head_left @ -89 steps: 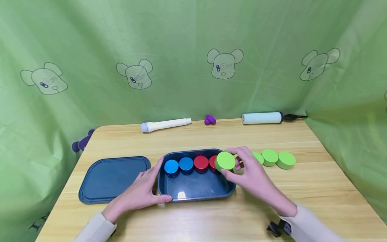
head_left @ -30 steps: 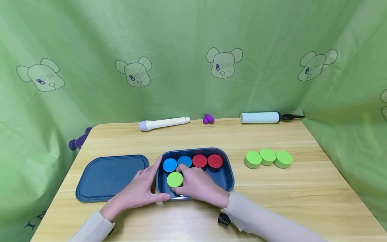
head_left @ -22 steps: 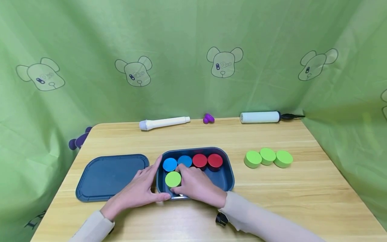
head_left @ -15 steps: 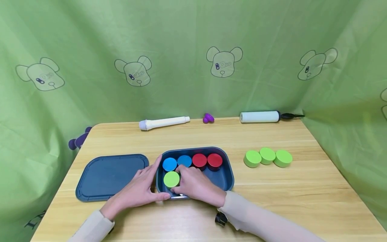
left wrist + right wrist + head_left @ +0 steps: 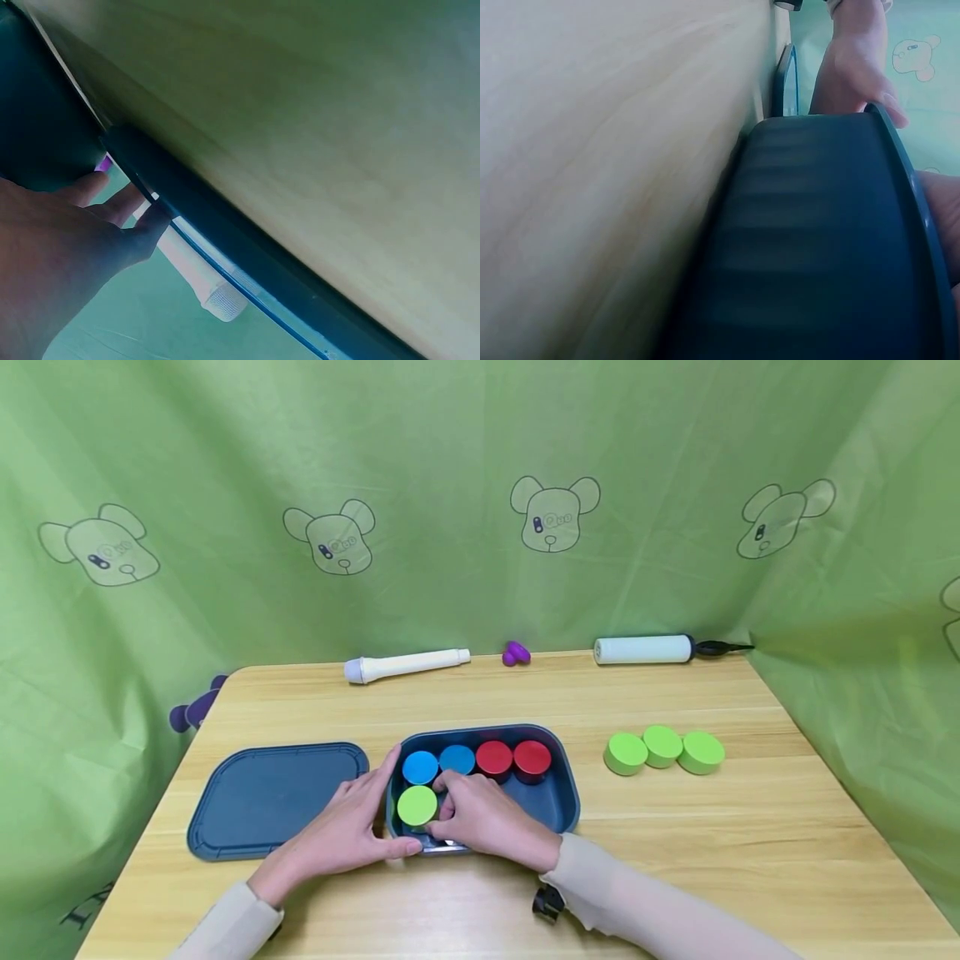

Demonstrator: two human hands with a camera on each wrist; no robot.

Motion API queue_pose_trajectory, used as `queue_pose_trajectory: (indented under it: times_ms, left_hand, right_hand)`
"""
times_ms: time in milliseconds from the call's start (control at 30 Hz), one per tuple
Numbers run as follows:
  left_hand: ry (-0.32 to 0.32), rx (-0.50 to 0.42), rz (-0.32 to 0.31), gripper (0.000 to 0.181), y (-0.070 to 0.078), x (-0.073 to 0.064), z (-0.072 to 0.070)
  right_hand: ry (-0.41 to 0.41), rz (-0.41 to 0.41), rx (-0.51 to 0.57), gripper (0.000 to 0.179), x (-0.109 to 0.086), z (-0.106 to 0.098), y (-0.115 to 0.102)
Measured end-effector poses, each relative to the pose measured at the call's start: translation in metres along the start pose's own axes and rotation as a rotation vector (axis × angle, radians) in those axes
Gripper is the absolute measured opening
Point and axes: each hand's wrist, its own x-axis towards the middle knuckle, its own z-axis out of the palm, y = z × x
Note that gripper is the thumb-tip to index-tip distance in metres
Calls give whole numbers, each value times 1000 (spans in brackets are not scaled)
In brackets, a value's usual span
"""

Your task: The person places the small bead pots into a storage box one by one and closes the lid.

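In the head view my left hand braces the navy box at its near left corner, fingers straight along the left side and thumb on the near rim. The left wrist view shows that hand at the rim. A round green block sits in the box's near left corner. Beside it my right hand reaches in, its fingertips and spread thumb right at the block's right side. Blue blocks and red blocks line the far wall. The box hides most of the right hand in the right wrist view.
A navy lid lies left of the box. Three green blocks stand to its right. Along the table's back edge are a white microphone, a small purple object and a pale hand pump. A green curtain hangs behind.
The right hand has carried a green block from the box's right end to its near left. Lately the block slid left, slightly away from the fingers. The left hand keeps its place.
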Motion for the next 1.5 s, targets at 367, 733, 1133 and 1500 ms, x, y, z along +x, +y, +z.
queue_pose_trajectory:
  times_ms: [367,733,1133,1500]
  left_hand:
    - [2,4,-1,124,-2,0,2]
    - [-1,7,0,125,-2,-1,2]
    - [-1,17,0,126,-1,0,2]
    - [-3,14,-2,126,-2,-1,3]
  right_hand:
    - [26,-28,-1,51,-8,-5,-1]
    - [84,-71,30,47,-18,-14,5]
    - [193,-191,169,38,-34,-38,21]
    - [298,-240,253,28,-47,-57,37]
